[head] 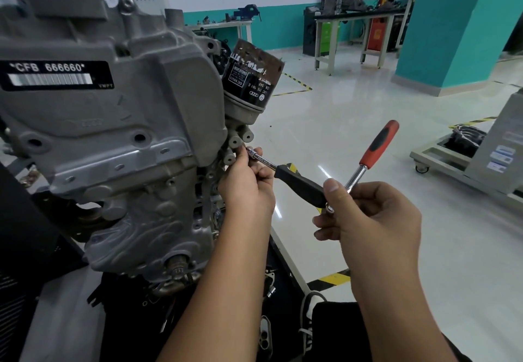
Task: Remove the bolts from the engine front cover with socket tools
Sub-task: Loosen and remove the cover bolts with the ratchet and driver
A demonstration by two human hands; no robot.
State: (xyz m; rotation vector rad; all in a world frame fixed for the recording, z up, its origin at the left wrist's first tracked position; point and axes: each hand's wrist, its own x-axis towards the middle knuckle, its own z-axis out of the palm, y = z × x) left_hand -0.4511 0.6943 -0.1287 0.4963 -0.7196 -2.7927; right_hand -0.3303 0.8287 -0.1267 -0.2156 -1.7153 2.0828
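The grey engine front cover [119, 123] fills the left of the head view. At its right edge, below the oil filter, my left hand [246, 189] pinches the chrome shaft of a black-handled socket driver [300, 184], whose tip [250, 151] meets the engine by the grey bosses. The bolt itself is hidden. My right hand [373, 220] grips the head end of a ratchet wrench [368, 157], its red and black handle pointing up and right. The ratchet head sits at the rear end of the driver handle.
A black oil filter [252, 78] sticks out above the work spot. Loose sockets and tools lie on the dark stand [266, 330] under my arms. A wheeled cart [464, 157] stands on the right, with workbenches [359, 19] at the far wall across the glossy floor.
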